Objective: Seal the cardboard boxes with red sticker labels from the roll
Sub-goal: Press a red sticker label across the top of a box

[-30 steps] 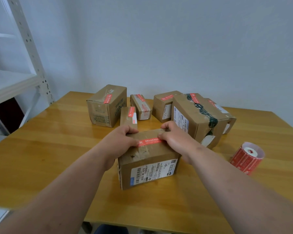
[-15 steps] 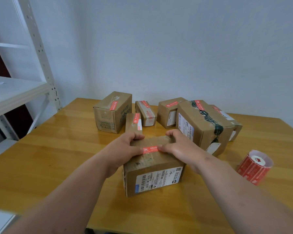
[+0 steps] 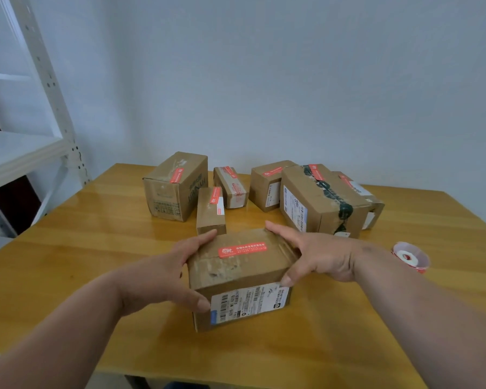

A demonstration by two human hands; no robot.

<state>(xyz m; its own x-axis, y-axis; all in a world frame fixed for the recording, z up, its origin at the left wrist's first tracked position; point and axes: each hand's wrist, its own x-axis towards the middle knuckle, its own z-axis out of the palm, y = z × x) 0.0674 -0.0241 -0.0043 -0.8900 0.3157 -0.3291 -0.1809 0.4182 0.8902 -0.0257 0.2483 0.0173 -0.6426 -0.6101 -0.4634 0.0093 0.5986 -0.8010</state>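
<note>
A cardboard box [image 3: 236,273] with a white shipping label on its front stands on the wooden table [image 3: 96,248] in front of me. A red sticker label [image 3: 242,249] lies flat across its top seam, fully uncovered. My left hand [image 3: 163,273] grips the box's left end, fingers along the far edge and thumb on the front. My right hand [image 3: 320,254] grips the right end the same way. The roll of red stickers [image 3: 410,256] lies on the table to the right, apart from both hands.
Several other boxes with red stickers stand behind: a tall one [image 3: 174,189], a narrow one [image 3: 210,211], a large one with dark tape [image 3: 317,203]. A white metal shelf [image 3: 26,153] stands at the left. The table's front edge is near me.
Both hands have slid off the sticker on the box's top and outward to its two ends, so the red sticker now shows in full.
</note>
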